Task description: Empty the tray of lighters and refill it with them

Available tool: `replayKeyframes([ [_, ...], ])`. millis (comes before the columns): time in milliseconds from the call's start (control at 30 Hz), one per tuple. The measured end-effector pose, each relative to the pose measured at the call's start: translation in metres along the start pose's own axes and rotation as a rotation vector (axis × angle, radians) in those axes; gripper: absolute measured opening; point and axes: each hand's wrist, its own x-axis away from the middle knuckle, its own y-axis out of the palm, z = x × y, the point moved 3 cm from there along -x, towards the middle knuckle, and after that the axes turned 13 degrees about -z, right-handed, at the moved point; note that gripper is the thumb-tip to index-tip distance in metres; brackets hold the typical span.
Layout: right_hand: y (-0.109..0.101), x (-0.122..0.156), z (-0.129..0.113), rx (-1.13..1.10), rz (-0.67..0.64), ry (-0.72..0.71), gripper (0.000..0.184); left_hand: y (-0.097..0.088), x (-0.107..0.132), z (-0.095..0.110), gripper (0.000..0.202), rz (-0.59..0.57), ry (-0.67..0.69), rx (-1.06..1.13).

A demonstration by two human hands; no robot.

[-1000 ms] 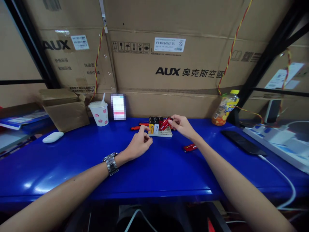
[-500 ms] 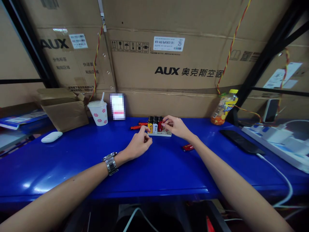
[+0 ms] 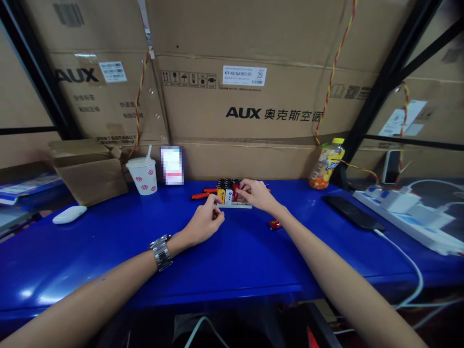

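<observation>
White tray holds upright pieces; right hand pinches red piece there; left hand curls near, cannot tell grip.

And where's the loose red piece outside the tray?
Head view, right of centre: the loose red piece lies on the blue table, partly behind the right forearm.

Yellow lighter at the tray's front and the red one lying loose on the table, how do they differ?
The yellow lighter stands upright in the white tray; the loose red lighter lies on the blue table. The yellow lighter is by the left hand; the loose red lighter is beside the right forearm. Both look like pocket lighters.
</observation>
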Motion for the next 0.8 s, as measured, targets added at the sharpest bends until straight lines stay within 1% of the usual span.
replayKeyframes([
  [100,-0.005,0.001,-0.001,0.138,-0.026,-0.012,0.011,0.000,0.000,-0.001,0.021,0.008,0.004,-0.005],
  [167,-0.007,0.001,-0.003,0.186,-0.054,-0.029,0.010,0.000,-0.001,-0.003,0.020,0.021,0.002,-0.006],
  [233,-0.013,0.003,-0.005,0.205,-0.079,-0.029,0.015,0.000,-0.001,-0.005,0.021,0.027,0.005,-0.004],
  [300,-0.022,0.008,-0.007,0.219,-0.119,-0.009,0.021,0.001,-0.001,-0.006,0.021,0.025,0.011,-0.005],
  [333,-0.029,0.013,-0.007,0.224,-0.161,0.009,0.022,0.001,-0.001,-0.007,0.021,0.025,0.014,-0.009],
  [400,-0.042,0.026,-0.002,0.201,-0.302,0.062,0.020,0.000,-0.001,-0.007,0.020,0.025,0.018,-0.016],
  [467,-0.051,0.042,0.008,0.136,-0.536,0.121,0.026,0.000,-0.001,-0.007,0.019,0.029,0.022,-0.015],
  [500,-0.054,0.049,0.015,0.099,-0.602,0.158,0.030,0.000,-0.001,-0.006,0.019,0.030,0.023,-0.013],
  [533,-0.056,0.054,0.022,0.075,-0.638,0.204,0.031,0.000,-0.001,-0.006,0.018,0.032,0.022,-0.011],
  [600,-0.053,0.058,0.033,0.081,-0.692,0.280,0.029,-0.001,-0.001,-0.006,0.018,0.037,0.021,-0.012],
  [667,-0.044,0.054,0.034,0.099,-0.707,0.285,0.025,-0.001,0.000,-0.007,0.018,0.041,0.019,-0.016],
  [733,-0.032,0.045,0.024,0.066,-0.703,0.189,0.021,-0.002,0.000,-0.007,0.017,0.048,0.019,-0.018],
  [800,-0.021,0.037,0.008,-0.041,-0.687,0.063,0.019,-0.002,0.001,-0.007,0.017,0.054,0.017,-0.018],
])
